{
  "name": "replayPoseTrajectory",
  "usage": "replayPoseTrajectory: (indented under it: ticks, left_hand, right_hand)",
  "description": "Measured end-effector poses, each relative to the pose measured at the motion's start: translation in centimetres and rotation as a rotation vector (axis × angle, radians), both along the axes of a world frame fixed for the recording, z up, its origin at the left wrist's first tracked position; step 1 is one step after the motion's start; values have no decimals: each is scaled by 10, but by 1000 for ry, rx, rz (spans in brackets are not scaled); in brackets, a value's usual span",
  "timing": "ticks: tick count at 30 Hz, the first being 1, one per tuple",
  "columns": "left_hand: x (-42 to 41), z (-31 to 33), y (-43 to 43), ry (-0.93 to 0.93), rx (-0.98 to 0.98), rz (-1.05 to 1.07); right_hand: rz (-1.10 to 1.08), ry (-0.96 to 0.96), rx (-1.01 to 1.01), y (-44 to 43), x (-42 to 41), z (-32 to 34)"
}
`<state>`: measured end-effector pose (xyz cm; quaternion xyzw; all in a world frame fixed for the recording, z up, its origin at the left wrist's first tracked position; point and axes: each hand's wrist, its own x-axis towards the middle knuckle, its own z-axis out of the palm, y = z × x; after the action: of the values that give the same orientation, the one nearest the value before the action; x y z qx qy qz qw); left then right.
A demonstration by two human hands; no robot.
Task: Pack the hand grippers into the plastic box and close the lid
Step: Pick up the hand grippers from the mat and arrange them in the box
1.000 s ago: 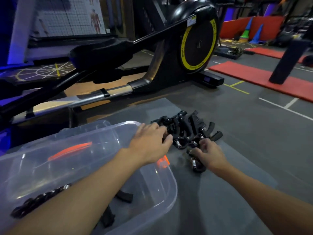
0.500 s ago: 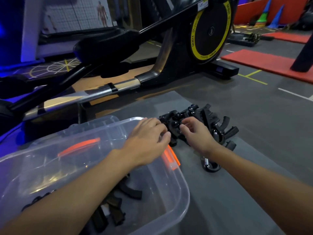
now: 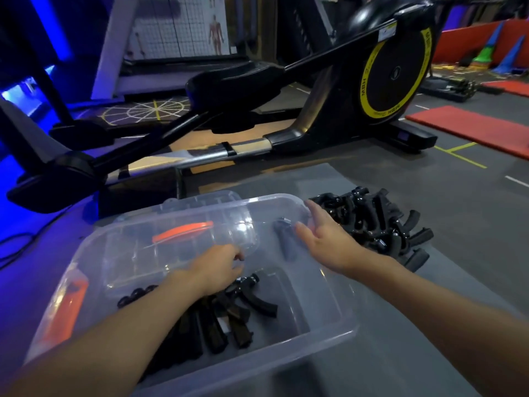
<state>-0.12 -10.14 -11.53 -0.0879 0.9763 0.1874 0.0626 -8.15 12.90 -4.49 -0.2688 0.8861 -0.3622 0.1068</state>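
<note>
Gym: elliptical trainer [image 3: 329, 90], grey floor [image 3: 429, 196], red mats [image 3: 472, 130].

Yellow ring [image 3: 369, 81] on the elliptical trainer's flywheel cover [image 3: 396, 73] is showing the letters "MBH", printed twice along its lower left arc; smaller wording beside them is remaining illegible

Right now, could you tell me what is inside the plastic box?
Several black hand grippers lie on the plastic box floor; the left hand and forearm cover others.

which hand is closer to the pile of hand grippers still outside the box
Right. The right hand hovers open at the plastic box rim beside the pile of hand grippers; the left hand is inside the box.
</note>
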Motion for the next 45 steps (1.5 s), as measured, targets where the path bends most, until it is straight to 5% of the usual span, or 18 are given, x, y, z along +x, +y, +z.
replayPoseTrajectory:
  ticks: [14,29,45]
  left_hand:
    - [-26,-50,15,-219,5,-158]
    - [-26,-58,14,-130,-113,-256]
    - [23,-21,-30,31,298,-52]
  right_hand:
    - [0,24,9,0,-3,-4]
    - [-17,10,9,0,-4,-5]
    - [-36,5,17,-2,1,0]
